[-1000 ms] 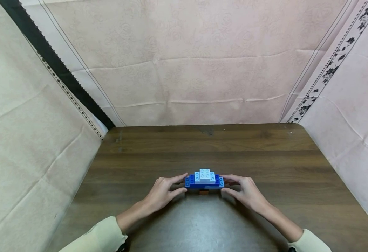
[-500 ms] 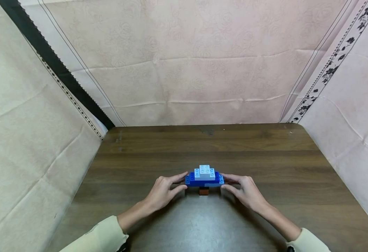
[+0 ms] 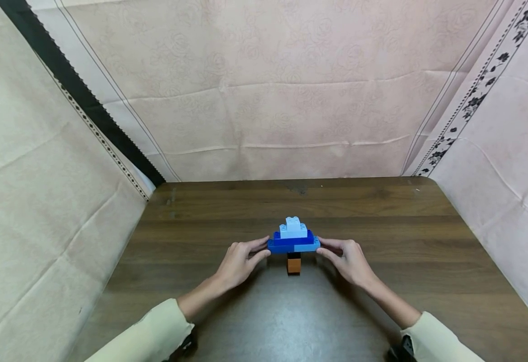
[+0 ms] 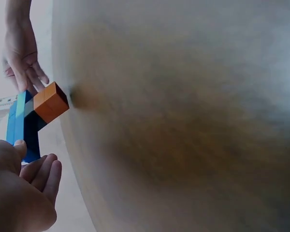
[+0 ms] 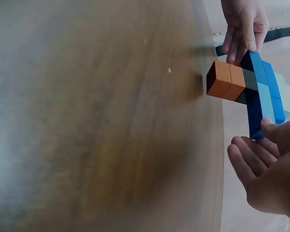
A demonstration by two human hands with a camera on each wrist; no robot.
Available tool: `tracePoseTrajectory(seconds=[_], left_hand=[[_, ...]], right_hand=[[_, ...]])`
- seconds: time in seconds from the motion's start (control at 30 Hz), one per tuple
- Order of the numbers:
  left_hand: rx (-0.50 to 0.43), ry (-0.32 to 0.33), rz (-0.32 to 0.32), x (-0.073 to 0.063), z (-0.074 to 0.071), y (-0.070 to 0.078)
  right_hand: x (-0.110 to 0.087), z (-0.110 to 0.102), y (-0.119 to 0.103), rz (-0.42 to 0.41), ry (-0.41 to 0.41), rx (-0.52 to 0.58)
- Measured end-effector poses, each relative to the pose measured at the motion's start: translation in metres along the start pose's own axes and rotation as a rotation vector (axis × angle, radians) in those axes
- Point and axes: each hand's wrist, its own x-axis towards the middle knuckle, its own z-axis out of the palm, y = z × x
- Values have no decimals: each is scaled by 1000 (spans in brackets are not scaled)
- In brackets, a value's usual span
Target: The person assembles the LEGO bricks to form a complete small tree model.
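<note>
A toy-brick model is held between my two hands at the middle of the head view. Its top is a stepped stack of light blue bricks over wider dark and medium blue layers. Below these, a short stem of black and orange bricks points down; the wrist views show the stem's end raised off the tabletop. My left hand pinches the left end of the blue layer, thumb in front and fingers behind. The right end is pinched the same way by my right hand.
The brown wooden table spreads under and around the hands. Pale patterned cloth hangs behind the far edge, and more cloth drops along both sides. A black band runs along the left cloth.
Both hands have lifted the brick model, which sits higher in the head view and is tilted so that more of its front and its orange stem shows.
</note>
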Motion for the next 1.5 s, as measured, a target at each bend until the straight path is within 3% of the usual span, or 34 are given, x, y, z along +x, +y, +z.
tracePoseTrajectory(seconds=[0.2,0.63,1.03,1.5], left_hand=[[41,-7,-63,16,0,-2],[56,30,-149,42,6,-17],[63,56,-234,57,11,-24],[67,79,-236,63,15,-23]], right_hand=[[13,-1,4,128,-24,10],[38,3,10,250,-8,7],[52,9,16,247,38,-15],[57,13,19,285,65,-26]])
